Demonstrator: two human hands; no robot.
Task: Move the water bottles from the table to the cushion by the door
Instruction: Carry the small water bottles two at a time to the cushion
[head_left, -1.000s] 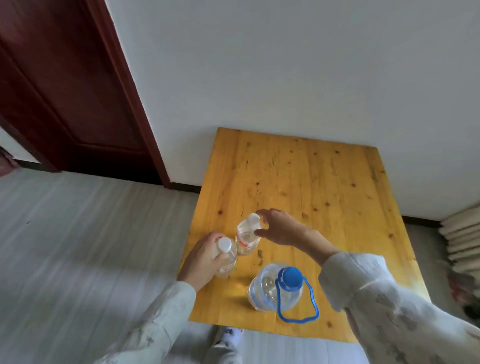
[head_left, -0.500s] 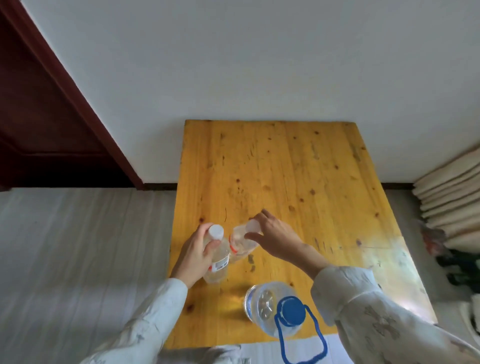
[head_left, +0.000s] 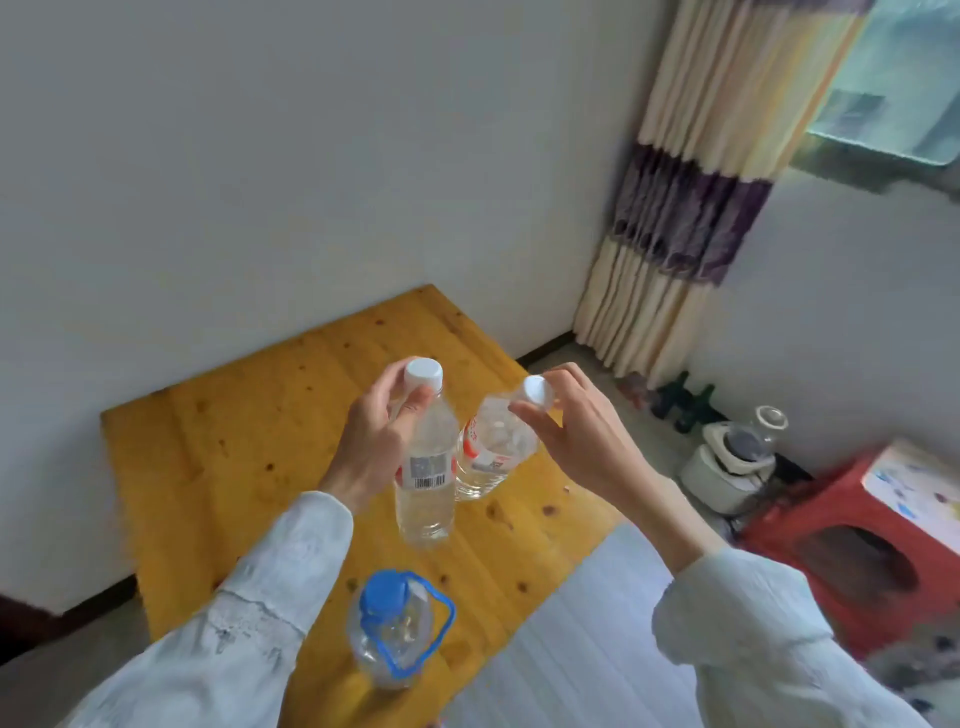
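Note:
My left hand (head_left: 376, 441) grips the neck of a clear water bottle (head_left: 425, 483) with a white cap, held upright above the wooden table (head_left: 218, 447). My right hand (head_left: 576, 426) pinches the white cap of a second clear bottle (head_left: 493, 452) with a red label, which hangs tilted beside the first. Both bottles are lifted off the tabletop. A large clear jug (head_left: 392, 629) with a blue cap and blue carry loop stands on the table's near edge, below my left forearm. The door and the cushion are out of view.
A white wall runs behind the table. A striped curtain (head_left: 691, 208) hangs at the right. On the floor at the right are a white kettle-like appliance (head_left: 727, 462), dark bottles (head_left: 685, 400) and a red plastic stool (head_left: 862, 540).
Both hands have lifted their small bottles off the table. My view has swung to the right, away from the door, so the curtain and stool now show.

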